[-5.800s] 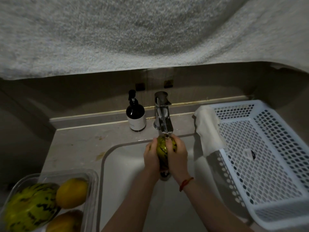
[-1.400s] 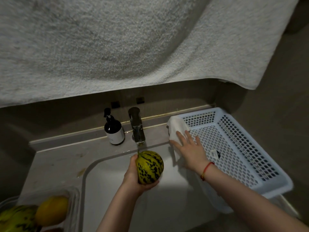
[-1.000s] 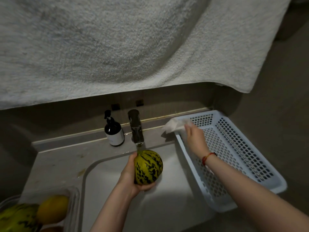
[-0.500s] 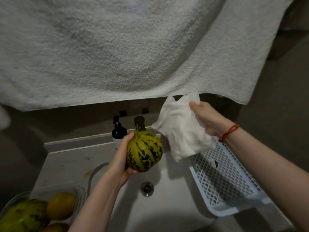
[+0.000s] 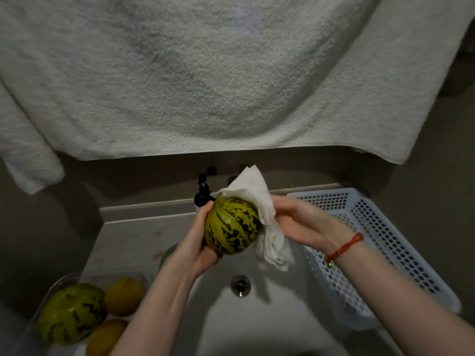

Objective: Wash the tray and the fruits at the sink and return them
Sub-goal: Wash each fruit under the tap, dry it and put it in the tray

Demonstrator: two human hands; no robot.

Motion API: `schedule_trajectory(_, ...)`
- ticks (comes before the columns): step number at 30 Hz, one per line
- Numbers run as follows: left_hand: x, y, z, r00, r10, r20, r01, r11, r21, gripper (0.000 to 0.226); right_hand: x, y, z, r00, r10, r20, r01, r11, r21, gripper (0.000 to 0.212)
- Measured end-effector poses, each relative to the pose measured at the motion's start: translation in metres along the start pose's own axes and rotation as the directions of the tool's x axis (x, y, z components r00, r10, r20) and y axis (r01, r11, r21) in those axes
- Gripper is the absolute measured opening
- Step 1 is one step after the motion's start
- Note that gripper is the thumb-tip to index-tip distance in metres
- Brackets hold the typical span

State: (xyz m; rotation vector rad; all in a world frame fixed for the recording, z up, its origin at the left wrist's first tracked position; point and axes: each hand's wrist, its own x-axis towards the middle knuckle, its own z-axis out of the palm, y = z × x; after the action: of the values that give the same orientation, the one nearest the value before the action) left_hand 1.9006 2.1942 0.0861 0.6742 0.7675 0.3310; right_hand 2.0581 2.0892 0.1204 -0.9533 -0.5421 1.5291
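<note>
No readable labels. Left hand (image 5: 198, 242) grip cups melon (image 5: 231, 226) over sink (image 5: 257, 317); right hand (image 5: 305, 224) presses cloth (image 5: 259, 201) on it, fingers straight. Bottle (image 5: 201, 194) mostly hidden; tray (image 5: 64, 281) cut off.

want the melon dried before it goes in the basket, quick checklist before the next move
1. Left hand grips the striped melon firmly: ok.
2. Right hand presses the white cloth against the melon: ok.
3. Melon held above the sink, not the counter: ok.
4. Melon fully dry: cannot tell.
5. White basket has free room: ok.
6. Other fruits sit in the clear tray: ok.
</note>
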Motion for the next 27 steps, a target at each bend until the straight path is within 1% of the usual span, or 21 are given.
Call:
schedule_trajectory(2,-0.002,0.002,-0.004,1.000,-0.012,-0.013,0.013,1.000,0.003,0.046,0.004,0.013,-0.004,0.997,-0.064,-0.033,0.057,0.983,-0.174,0.047)
schedule_trajectory(4,-0.003,0.004,-0.004,1.000,-0.015,-0.013,0.015,1.000,0.006,0.047,0.013,0.026,-0.001,0.980,-0.170,-0.107,0.119,0.919,-0.376,0.047)
schedule_trajectory(5,-0.003,0.004,-0.003,1.000,-0.020,-0.009,0.020,1.000,0.008,0.051,0.017,0.030,0.001,0.968,-0.215,-0.127,0.137,0.883,-0.449,0.048)
schedule_trajectory(6,-0.003,0.003,-0.002,1.000,-0.025,0.001,0.025,1.000,0.014,0.053,0.020,0.034,0.004,0.964,-0.235,-0.127,0.149,0.867,-0.475,0.053)
schedule_trajectory(9,0.000,0.005,0.002,0.999,-0.012,0.030,0.010,0.999,0.040,0.049,0.031,0.044,0.011,0.955,-0.274,-0.116,0.197,0.872,-0.448,0.061)
schedule_trajectory(10,0.002,0.004,0.002,1.000,0.005,0.027,-0.006,0.999,0.050,0.048,0.033,0.047,0.015,0.939,-0.319,-0.132,0.231,0.864,-0.447,0.057)
schedule_trajectory(11,0.005,0.004,0.002,0.999,0.029,0.022,-0.030,0.997,0.066,0.048,0.036,0.050,0.017,0.910,-0.384,-0.156,0.282,0.850,-0.445,0.047)
schedule_trajectory(13,0.008,0.003,0.003,0.998,0.061,0.012,-0.062,0.993,0.096,0.048,0.041,0.057,0.022,0.830,-0.510,-0.225,0.389,0.819,-0.422,0.022)
schedule_trajectory(15,0.008,0.002,0.004,0.994,0.108,0.013,-0.108,0.979,0.175,0.048,0.044,0.062,0.025,0.750,-0.540,-0.382,0.411,0.833,-0.372,0.004)
schedule_trajectory(17,0.007,0.002,0.003,0.983,0.181,-0.005,-0.167,0.914,0.370,0.047,0.047,0.064,0.023,0.684,-0.471,-0.557,0.389,0.882,-0.268,0.008)
schedule_trajectory(19,0.008,0.003,-0.001,0.966,0.259,-0.013,-0.209,0.806,0.554,0.052,0.051,0.064,0.018,0.661,-0.369,-0.654,0.387,0.913,-0.125,0.013)
schedule_trajectory(20,0.009,0.003,-0.004,0.967,0.256,0.005,-0.208,0.773,0.599,0.055,0.050,0.064,0.017,0.677,-0.313,-0.666,0.380,0.924,-0.048,0.017)
schedule_trajectory(21,0.007,0.003,-0.005,0.971,0.239,0.026,-0.208,0.781,0.590,0.055,0.051,0.065,0.014,0.710,-0.252,-0.657,0.366,0.930,0.039,0.022)
schedule_trajectory(22,0.004,0.004,-0.006,0.972,0.232,0.045,-0.218,0.804,0.554,0.052,0.050,0.067,0.013,0.758,-0.188,-0.625,0.343,0.929,0.137,0.028)
schedule_trajectory(23,0.001,0.005,-0.007,0.969,0.246,0.034,-0.230,0.838,0.495,0.050,0.050,0.069,0.012,0.805,-0.135,-0.577,0.315,0.923,0.223,0.033)
schedule_trajectory(24,0.001,0.004,-0.010,0.962,0.271,-0.006,-0.237,0.849,0.472,0.050,0.049,0.071,0.010,0.849,-0.097,-0.519,0.288,0.909,0.302,0.036)
schedule_trajectory(25,0.005,0.002,-0.015,0.952,0.292,-0.093,-0.224,0.869,0.441,0.055,0.050,0.074,0.009,0.876,-0.064,-0.478,0.267,0.890,0.369,0.038)
schedule_trajectory(26,0.009,-0.004,-0.023,0.943,0.264,-0.201,-0.168,0.902,0.398,0.060,0.049,0.078,0.007,0.892,-0.035,-0.451,0.251,0.868,0.428,0.042)
schedule_trajectory(27,0.013,-0.013,-0.029,0.942,0.175,-0.285,-0.099,0.959,0.264,0.061,0.050,0.083,0.004,0.910,-0.023,-0.413,0.235,0.851,0.470,0.047)
